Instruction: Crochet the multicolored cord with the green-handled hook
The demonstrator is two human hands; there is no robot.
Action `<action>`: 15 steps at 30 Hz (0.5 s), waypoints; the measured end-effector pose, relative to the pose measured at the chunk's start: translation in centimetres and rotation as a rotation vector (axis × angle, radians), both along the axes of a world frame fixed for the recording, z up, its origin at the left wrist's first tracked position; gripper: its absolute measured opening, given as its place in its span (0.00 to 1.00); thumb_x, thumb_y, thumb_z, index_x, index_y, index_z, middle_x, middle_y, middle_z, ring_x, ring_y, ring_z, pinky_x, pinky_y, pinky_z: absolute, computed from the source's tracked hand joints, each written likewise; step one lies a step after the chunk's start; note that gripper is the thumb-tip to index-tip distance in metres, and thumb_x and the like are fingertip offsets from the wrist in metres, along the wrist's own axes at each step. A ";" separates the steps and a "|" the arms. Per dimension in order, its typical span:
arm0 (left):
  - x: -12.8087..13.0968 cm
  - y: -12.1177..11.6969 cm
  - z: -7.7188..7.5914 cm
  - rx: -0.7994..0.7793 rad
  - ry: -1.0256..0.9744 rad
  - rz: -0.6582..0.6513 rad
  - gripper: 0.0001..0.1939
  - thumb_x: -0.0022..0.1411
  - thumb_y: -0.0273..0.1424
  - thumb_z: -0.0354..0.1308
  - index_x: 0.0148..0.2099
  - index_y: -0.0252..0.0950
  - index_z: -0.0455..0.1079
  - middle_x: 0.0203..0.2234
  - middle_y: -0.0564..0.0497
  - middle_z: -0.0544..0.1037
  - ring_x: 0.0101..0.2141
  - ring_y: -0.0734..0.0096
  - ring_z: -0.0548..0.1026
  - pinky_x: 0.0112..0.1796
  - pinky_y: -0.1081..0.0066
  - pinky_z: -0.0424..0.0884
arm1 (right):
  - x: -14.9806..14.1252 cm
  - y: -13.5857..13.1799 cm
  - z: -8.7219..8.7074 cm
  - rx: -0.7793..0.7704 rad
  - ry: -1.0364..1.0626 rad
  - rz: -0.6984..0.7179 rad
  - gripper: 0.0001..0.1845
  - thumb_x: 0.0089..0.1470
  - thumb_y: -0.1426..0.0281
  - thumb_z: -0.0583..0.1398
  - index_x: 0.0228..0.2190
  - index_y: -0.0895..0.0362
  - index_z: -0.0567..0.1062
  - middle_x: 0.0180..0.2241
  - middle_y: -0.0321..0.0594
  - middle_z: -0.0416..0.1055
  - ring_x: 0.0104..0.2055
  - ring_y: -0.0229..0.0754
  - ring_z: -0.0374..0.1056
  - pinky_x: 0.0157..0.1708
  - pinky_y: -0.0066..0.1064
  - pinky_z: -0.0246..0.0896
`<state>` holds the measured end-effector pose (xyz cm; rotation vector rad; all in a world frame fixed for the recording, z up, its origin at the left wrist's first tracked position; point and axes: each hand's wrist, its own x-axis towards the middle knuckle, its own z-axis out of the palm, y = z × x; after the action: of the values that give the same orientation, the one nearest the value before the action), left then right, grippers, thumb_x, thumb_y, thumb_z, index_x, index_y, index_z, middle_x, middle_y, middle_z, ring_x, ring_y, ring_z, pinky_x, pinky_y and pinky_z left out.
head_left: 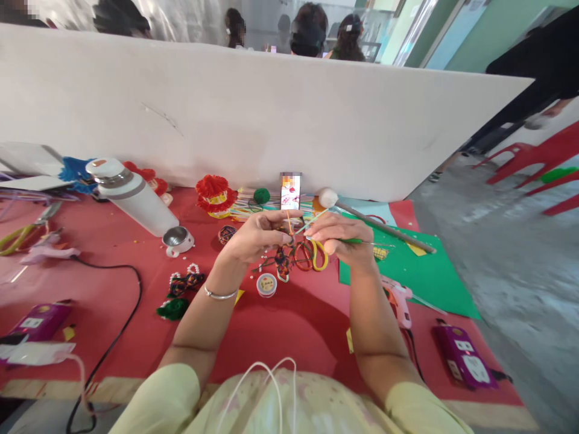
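Note:
My left hand pinches a small dark multicoloured crochet piece, which hangs below its fingertips. In my right hand lies a crochet hook with a green handle, its thin metal end sticking out to the right. The hook's working tip is too small to make out. An orange strand and a pale green strand rise between the two hands. Just behind the crochet piece are scissors with red and yellow handles. A small round tub stands below the piece, and a lit phone leans upright beyond my hands.
To the left are a white flask, a metal cup, a dark yarn ball and a red knitted piece. On the right, a pink glue gun lies by green sheeting and a purple power box. A white partition stands behind.

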<state>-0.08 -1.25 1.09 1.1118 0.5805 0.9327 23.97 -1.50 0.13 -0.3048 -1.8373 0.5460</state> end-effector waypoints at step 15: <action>2.6 -0.8 -1.0 0.037 -0.148 0.233 0.26 0.41 0.25 0.83 0.46 0.41 0.88 0.31 0.51 0.87 0.29 0.73 0.81 0.33 0.73 0.80 | -3.7 0.5 -2.9 0.149 0.085 -0.323 0.15 0.63 0.51 0.66 0.49 0.38 0.85 0.46 0.36 0.87 0.46 0.46 0.82 0.47 0.46 0.78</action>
<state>2.51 -2.03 0.08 1.0120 0.5804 1.2210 20.22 -0.96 -2.81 -0.4592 -1.6927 0.1945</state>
